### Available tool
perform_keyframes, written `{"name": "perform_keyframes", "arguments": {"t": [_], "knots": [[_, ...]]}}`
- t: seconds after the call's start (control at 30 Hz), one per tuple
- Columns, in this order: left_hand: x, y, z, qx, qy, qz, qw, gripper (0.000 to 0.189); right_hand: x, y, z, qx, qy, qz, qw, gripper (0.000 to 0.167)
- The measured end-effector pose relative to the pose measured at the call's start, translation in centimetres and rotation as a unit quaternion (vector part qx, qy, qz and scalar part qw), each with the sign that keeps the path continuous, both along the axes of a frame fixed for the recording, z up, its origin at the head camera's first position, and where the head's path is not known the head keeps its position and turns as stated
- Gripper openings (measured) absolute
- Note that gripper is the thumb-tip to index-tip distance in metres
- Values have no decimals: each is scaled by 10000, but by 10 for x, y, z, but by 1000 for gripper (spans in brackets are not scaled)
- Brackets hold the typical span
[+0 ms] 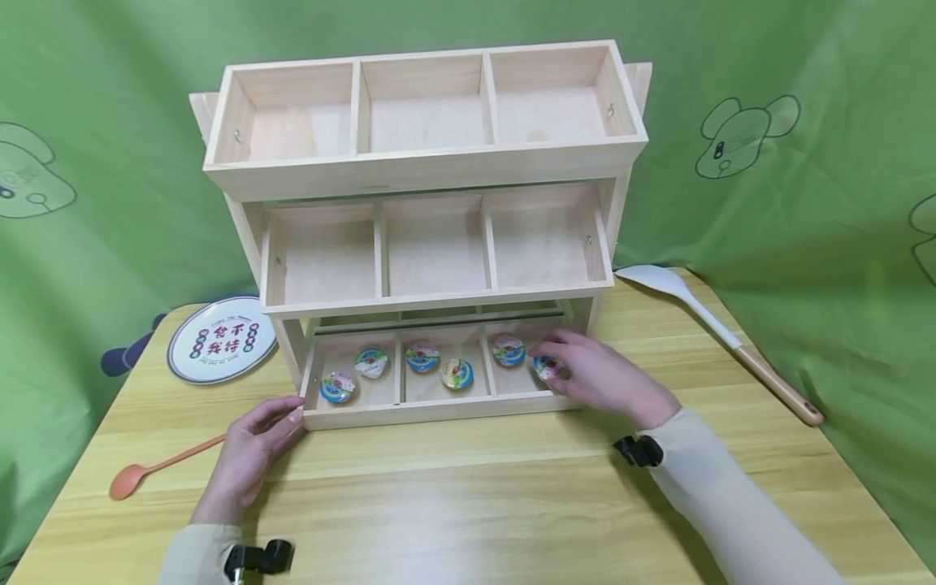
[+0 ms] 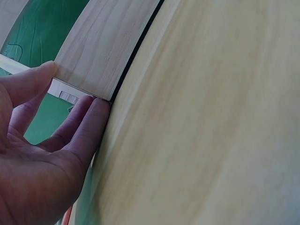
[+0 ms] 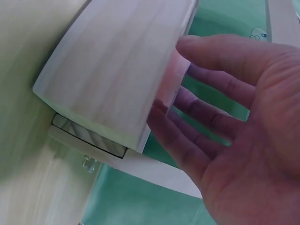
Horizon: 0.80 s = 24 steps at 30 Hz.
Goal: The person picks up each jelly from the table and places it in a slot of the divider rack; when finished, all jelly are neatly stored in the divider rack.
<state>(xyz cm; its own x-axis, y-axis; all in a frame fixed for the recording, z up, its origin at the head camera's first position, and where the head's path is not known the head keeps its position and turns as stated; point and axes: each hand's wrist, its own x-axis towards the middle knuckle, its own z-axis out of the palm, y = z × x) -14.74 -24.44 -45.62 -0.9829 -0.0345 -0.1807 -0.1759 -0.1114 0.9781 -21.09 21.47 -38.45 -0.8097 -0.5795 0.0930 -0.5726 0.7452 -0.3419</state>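
A pale wooden three-tier rack [image 1: 424, 171] stands on the table, each tier split into three compartments. Its bottom tray [image 1: 439, 413] holds several jelly cups, two in the left compartment, two in the middle, and another jelly cup [image 1: 508, 351] in the right one. Beside that cup, my right hand [image 1: 603, 378] pinches a jelly cup [image 1: 544, 367] between thumb and fingers, partly covering it. The fingertips of my left hand [image 1: 256, 443] touch the tray's front left corner, thumb at the upper edge and other fingers low against the end.
A round white plate [image 1: 223, 340] with red lettering lies left of the rack. Near my left hand is an orange long-handled spoon [image 1: 127, 482]. At the right lies a white ladle with a wooden handle [image 1: 775, 382]. A green curtain [image 1: 768, 49] hangs behind.
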Motion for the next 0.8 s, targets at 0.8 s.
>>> {"name": "perform_keyframes", "arguments": {"t": [0.8], "knots": [[0,-1,-1,70,-12,0,10000,28,-18,-7,-12,479,-31,-80,9988,36]]}}
